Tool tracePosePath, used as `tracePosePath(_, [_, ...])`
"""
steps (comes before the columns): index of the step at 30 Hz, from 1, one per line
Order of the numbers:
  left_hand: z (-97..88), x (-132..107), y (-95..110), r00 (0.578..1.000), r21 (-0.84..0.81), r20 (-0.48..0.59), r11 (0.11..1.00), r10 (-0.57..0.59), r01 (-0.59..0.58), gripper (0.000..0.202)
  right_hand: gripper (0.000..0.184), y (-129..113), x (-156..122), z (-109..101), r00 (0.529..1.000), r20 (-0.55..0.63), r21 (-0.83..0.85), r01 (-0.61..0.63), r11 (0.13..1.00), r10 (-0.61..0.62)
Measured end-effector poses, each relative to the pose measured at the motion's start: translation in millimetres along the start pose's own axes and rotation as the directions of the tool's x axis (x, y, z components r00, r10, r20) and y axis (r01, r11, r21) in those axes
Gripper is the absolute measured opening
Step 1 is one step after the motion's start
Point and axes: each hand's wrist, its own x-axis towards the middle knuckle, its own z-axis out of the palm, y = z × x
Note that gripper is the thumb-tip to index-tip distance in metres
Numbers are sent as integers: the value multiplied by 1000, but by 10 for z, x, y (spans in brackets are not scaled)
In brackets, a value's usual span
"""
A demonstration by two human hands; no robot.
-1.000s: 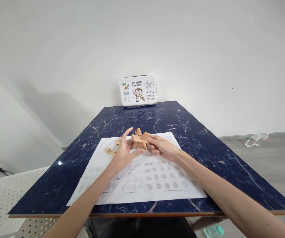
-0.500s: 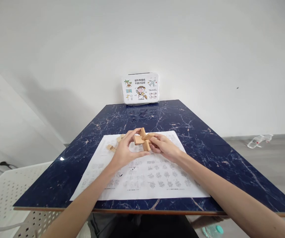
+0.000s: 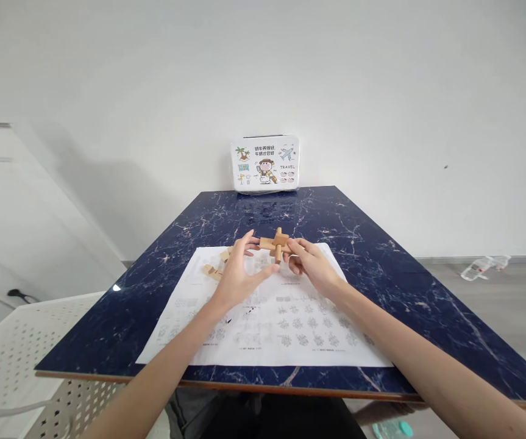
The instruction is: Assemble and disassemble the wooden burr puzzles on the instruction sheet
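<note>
A wooden interlocking puzzle (image 3: 279,240) of crossed bars and a round rod is held above the printed sheet (image 3: 263,347). My right hand (image 3: 312,263) grips its right end between thumb and fingers. My left hand (image 3: 241,268) is open at the puzzle's left side, thumb and fingers spread apart. The left thumb tip lies close to the rod's lower end; whether it touches, I cannot tell. Loose wooden pieces (image 3: 211,271) rest on the sheet, partly hidden behind my left hand.
The sheet lies on a dark blue marbled table (image 3: 372,299). A white illustrated case (image 3: 266,164) leans against the wall at the table's far edge. To the left stands a white perforated surface (image 3: 11,347). A bottle with a teal cap (image 3: 405,428) shows below the table's front edge.
The puzzle has been turned and shifted slightly right, so its round rod now points toward me. My left fingers have come off it and spread, while my right hand keeps its grip.
</note>
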Motion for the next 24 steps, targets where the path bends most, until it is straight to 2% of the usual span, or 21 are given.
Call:
tracePosePath(3, [-12, 23, -22, 995, 52, -83, 997, 61, -57, 59, 45, 48, 70, -89, 985, -160, -161, 36, 986, -62])
tracePosePath(7, [-50, 73, -79, 975, 108, -179, 988, 128, -110, 39, 30, 85, 156, -239, 950, -298, -231, 20, 973, -91])
tracePosePath(10, [-121, 112, -109, 968, 130, -223, 988, 114, -86, 31, 22, 57, 182, -338, 920, -373, -344, -14, 939, -123])
tracePosePath(12, [-214, 119, -122, 976, 161, -209, 987, 64, -30, 29, 19, 20, 179, -387, 900, -403, -471, -48, 881, -166])
tracePosePath(15, [-423, 74, -162, 990, 241, -136, 968, -44, 76, 36, 19, -30, 165, -447, 877, -432, -592, -100, 800, -210])
tracePosePath(18, [-652, -31, -261, 993, 321, -42, 939, -115, 122, 53, 23, -50, 163, -498, 852, -469, -630, -136, 764, -235])
tracePosePath(21, [-805, -144, -426, 993, 407, 33, 909, -112, 89, 68, 25, -60, 160, -525, 816, -487, -694, -146, 705, -311])
tracePosePath(24, [-838, -218, -617, 993, 458, 75, 888, -85, 42, 84, 24, -71, 137, -526, 783, -475, -761, -135, 635, -402])
